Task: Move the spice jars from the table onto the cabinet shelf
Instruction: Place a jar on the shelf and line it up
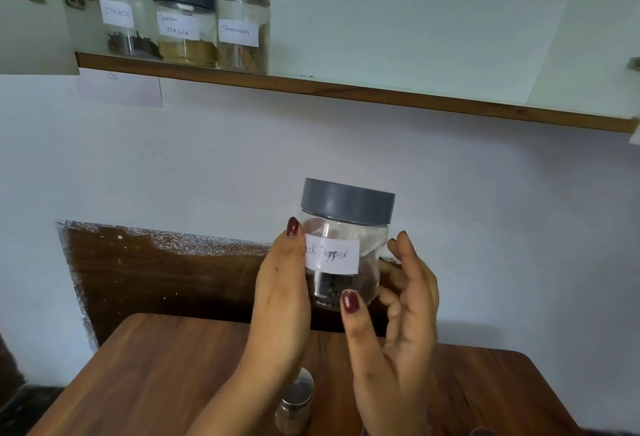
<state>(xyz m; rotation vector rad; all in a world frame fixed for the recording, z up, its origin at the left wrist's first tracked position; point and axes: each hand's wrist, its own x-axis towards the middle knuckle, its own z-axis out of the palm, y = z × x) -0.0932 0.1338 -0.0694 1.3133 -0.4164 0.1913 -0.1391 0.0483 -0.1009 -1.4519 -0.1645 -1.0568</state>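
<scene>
Left hand (280,297): holding. Its thumb lies up the left wall of the black pepper jar (343,248), and its fingers show through the glass behind.

Right hand (398,314): also holding. Its thumb is set on the lower front of the jar and its fingers curl round the right side. Whether the upper fingertips actually bear on the glass is not clear.

The jar is upright and off the desk (173,383), at centre frame and well below the shelf (346,92). It has clear walls, a grey screw lid and a paper label, with a shallow layer of dark peppercorns at the bottom.

Handling, as judged:
- It is light, being mostly empty.
- The body is rigid and smooth, and will slip under a loose pinch.
- It is breakable if glass.
- The best hold is round the mid-body, below the lid and not by the lid alone.

At upper left of the frame, the cloves jar (126,12), garam masala jar (185,23) and cinnamon jar (242,26) stand touching in a row on the shelf. There is bare shelf to their right.

At bottom centre, a steel-lidded jar (296,404) remains on the desk.
</scene>
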